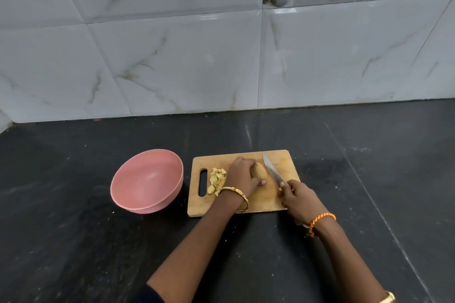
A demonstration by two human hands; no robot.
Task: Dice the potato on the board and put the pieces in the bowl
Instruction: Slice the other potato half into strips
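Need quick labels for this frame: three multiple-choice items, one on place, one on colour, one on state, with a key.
1. Where do the diced pieces lie?
A. in the bowl
B. on the board near its handle slot
C. on the counter

2. What colour is the bowl?
A. pink
B. green
C. white

3. What does the right hand do?
A. rests flat
B. grips the knife
C. holds the bowl

Key: 1 B, pile sits on the board; 2 A, plainly pink; 3 B, fingers curl round the handle.
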